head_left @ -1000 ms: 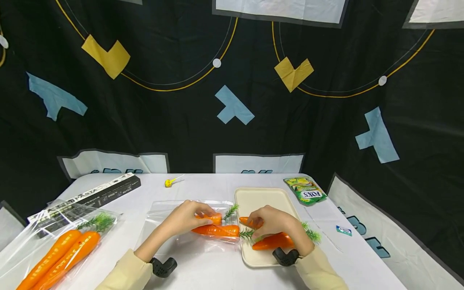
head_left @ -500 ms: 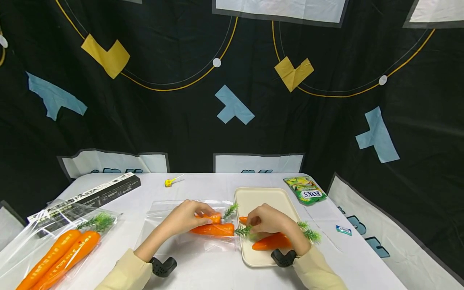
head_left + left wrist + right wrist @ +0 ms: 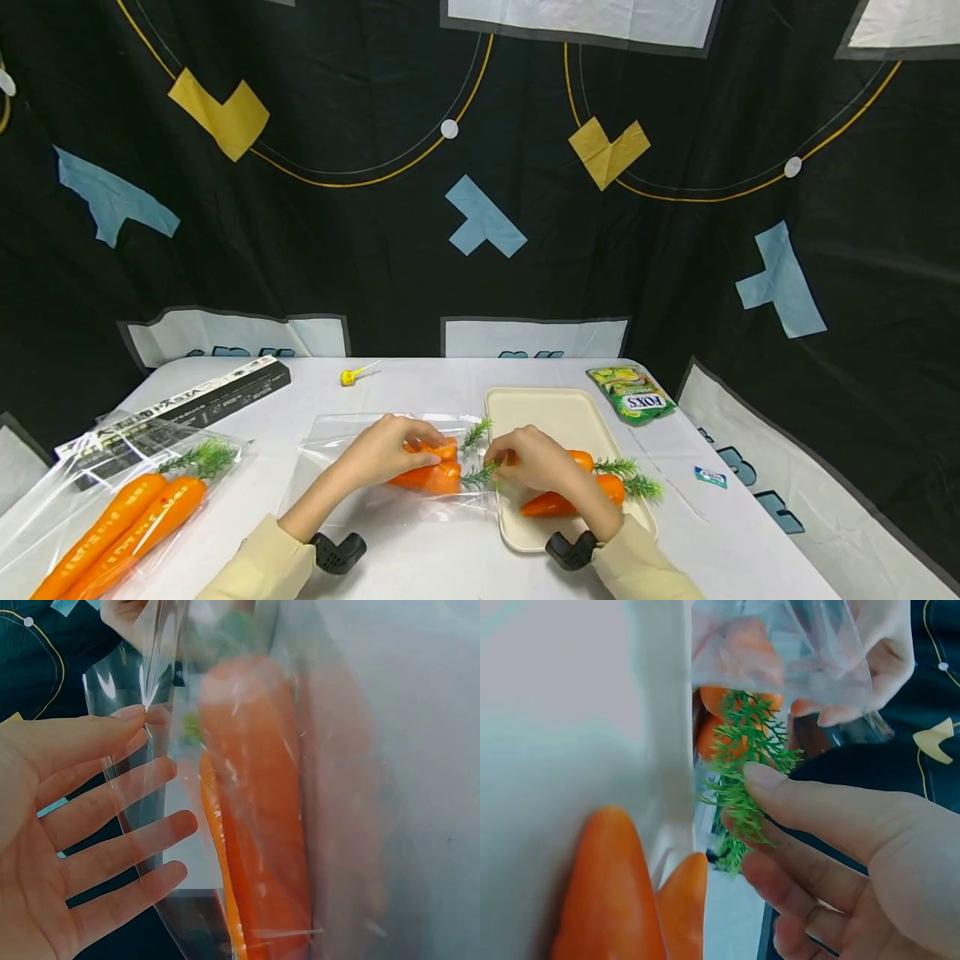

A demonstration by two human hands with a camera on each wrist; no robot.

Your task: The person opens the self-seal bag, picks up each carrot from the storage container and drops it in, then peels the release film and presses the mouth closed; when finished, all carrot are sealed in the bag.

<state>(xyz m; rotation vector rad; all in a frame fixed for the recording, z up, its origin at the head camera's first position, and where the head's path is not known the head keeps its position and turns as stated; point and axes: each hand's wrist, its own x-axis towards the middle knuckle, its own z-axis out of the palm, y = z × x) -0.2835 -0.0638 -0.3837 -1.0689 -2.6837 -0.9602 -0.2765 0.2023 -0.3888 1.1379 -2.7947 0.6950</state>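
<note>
Carrot lay inside the bag, long axis left to right, leaves toward the tray.
Right hand pinched its leaves at the bag's mouth; left hand curled over the bag, pinning it down.

On the bench, a bag with 2 carrots lies left of the tray; 2 more carrots lie on the tray.

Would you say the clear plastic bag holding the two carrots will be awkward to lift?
Probably floppy: the clear bag creases under the left hand. Its glossy film looks slippery. The carrots inside would likely slide or sag toward the open mouth.
</note>
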